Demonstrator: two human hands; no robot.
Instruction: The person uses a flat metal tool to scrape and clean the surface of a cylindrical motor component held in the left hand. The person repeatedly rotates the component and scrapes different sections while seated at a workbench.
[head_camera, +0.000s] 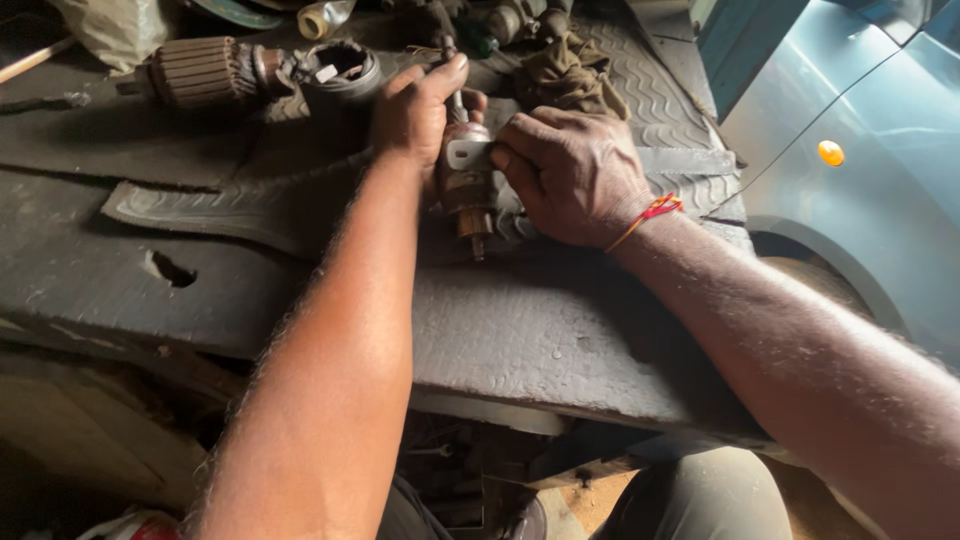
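Observation:
A small rusty motor part (468, 190) with a shaft at its lower end lies on the dark rubber-covered workbench (520, 340). My left hand (415, 105) grips its upper end, thumb stretched along a thin rod above it. My right hand (572, 172), with a red thread at the wrist, presses fingers against a pale metal tab on the part's side. What lies under my right palm is hidden.
A ribbed motor armature (205, 70) and a round black housing (340, 72) lie at the back left. A dirty rag (568, 70) sits behind my right hand. A blue car body (870, 150) stands close on the right. The bench mat has a hole (172, 270).

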